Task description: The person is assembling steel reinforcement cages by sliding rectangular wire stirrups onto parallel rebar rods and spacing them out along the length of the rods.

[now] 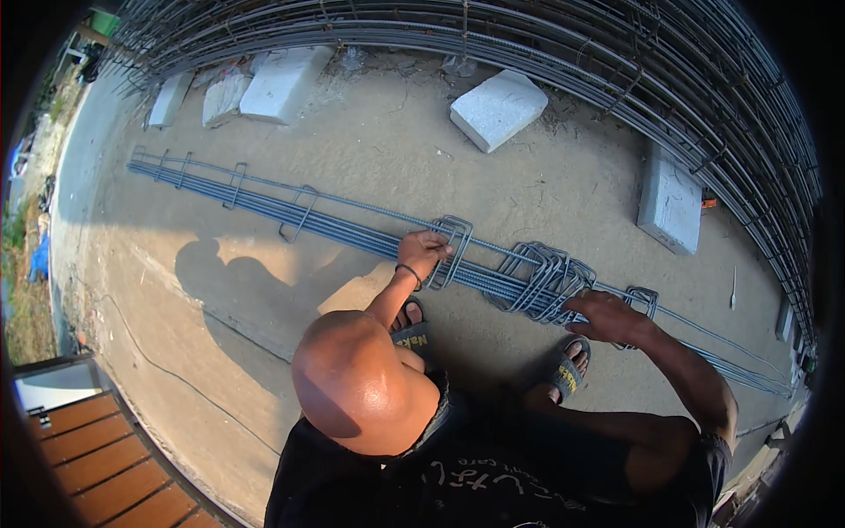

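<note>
Steel rebars (352,238) lie in a long bundle on the ground in front of my feet, with one ribbed bar set apart along the far side. My left hand (424,253) is closed on a few bent rectangular stirrups (458,238) that loop around the bars. A thick cluster of stirrups (546,277) sits on the bars to the right. My right hand (607,317) grips the right end of that cluster; its fingertips are partly hidden. Just beyond it stands another small group of stirrups (644,302). Single stirrups (304,209) are spaced out along the left stretch.
Stacked rebar cages (616,53) curve along the far and right sides. White blocks (499,107) rest on the ground near them. My sandalled feet (570,370) stand close to the bars. Orange-brown slats (114,458) show at lower left, and a thin cable (167,370) crosses the ground.
</note>
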A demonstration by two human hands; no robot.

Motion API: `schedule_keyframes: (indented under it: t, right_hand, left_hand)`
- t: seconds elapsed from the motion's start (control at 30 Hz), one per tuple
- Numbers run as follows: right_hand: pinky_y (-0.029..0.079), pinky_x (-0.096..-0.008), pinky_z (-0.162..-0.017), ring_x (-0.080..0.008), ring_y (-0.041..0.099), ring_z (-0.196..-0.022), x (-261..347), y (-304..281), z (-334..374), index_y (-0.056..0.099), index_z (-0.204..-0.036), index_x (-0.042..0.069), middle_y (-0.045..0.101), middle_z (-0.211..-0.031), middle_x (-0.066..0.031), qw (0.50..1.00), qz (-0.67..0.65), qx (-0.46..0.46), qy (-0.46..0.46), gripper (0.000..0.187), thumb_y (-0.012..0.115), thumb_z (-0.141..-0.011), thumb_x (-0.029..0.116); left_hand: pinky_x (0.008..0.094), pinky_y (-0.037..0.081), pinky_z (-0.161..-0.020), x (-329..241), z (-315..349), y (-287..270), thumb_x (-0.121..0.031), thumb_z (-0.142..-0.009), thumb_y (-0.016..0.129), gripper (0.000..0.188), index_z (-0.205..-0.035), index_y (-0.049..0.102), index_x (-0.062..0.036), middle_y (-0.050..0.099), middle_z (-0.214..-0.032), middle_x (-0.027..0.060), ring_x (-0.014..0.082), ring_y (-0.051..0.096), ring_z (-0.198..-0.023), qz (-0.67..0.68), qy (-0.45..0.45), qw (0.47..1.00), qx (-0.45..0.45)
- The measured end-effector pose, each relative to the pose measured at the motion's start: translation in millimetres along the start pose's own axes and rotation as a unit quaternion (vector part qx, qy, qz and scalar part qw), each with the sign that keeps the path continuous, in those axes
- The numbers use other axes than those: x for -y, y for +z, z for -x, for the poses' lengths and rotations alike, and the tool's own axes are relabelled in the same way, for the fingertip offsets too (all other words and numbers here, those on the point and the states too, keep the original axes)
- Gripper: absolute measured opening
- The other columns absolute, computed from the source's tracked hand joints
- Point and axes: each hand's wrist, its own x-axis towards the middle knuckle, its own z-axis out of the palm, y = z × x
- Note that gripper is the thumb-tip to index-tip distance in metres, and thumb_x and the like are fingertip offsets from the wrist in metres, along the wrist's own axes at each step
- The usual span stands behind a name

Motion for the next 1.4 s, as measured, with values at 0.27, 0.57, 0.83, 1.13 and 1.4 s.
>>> schedule_keyframes:
  t: [0.27, 0.57, 0.83, 1.13, 1.4]
  right_hand:
    - [0.045, -0.0432, -0.085, -0.0346, 0.057, -0.098, 6.7, 4.9, -18.9, 0.055, -0.112, 0.006, 0.059, -0.096, -0.0184, 0.999, 0.017, -0.005, -0.047, 0.035, 0.06, -0.084, 0.025]
    - [0.045, -0.0437, -0.085, -0.0344, 0.056, -0.099, 5.3, 4.9, -17.5, 0.055, -0.11, 0.005, 0.059, -0.097, -0.0187, 0.999, 0.026, 0.026, -0.039, 0.034, 0.06, -0.084, 0.026]
    - [0.043, -0.0424, -0.091, -0.0342, 0.055, -0.104, -1.8, 12.7, -1.3, 0.056, -0.114, 0.006, 0.06, -0.107, -0.019, 1.0, -0.015, 0.023, -0.003, 0.037, 0.061, -0.083, 0.026]
    - [0.043, -0.0423, -0.091, -0.0339, 0.055, -0.105, -4.0, 23.7, 2.9, 0.057, -0.114, 0.006, 0.061, -0.106, -0.0187, 0.999, 0.029, 0.037, 0.017, 0.039, 0.063, -0.081, 0.026]
    - [0.044, -0.0428, -0.09, -0.0342, 0.055, -0.104, -4.5, 18.5, 6.0, 0.056, -0.116, 0.006, 0.061, -0.104, -0.0187, 0.998, 0.044, 0.043, 0.022, 0.041, 0.063, -0.082, 0.028]
  left_hand:
    - [0.0292, 0.049, -0.053, 1.4, 2.8, -30.7, -0.003, -0.079, 0.066, 0.016, -0.095, 0.066, 0.0, 0.066, -0.072, 0.0101, 0.0182, 0.06, -0.056, -0.037, 0.173, 0.964, -0.201]
    - [0.0429, 0.048, -0.071, -1.9, 24.8, 8.1, -0.014, -0.079, 0.064, 0.024, -0.101, 0.064, -0.0051, 0.064, -0.087, 0.0184, 0.0375, 0.061, -0.082, -0.332, 0.266, 0.888, -0.177]
    - [0.043, 0.046, -0.08, -7.0, -11.7, -138.8, -0.023, -0.077, 0.066, 0.026, -0.096, 0.066, -0.0048, 0.06, -0.097, 0.0176, 0.0352, 0.054, -0.093, -0.396, 0.165, 0.794, -0.43]
    - [0.0458, 0.047, -0.077, 25.3, -46.0, -235.2, -0.02, -0.084, 0.06, 0.02, -0.091, 0.061, -0.0018, 0.061, -0.094, 0.0205, 0.0377, 0.058, -0.094, -0.484, 0.117, 0.809, -0.313]
    - [0.0465, 0.047, -0.074, 28.1, -55.5, -217.7, -0.008, -0.079, 0.061, 0.012, -0.089, 0.061, -0.0009, 0.061, -0.089, 0.0222, 0.0406, 0.059, -0.086, -0.424, 0.138, 0.82, -0.36]
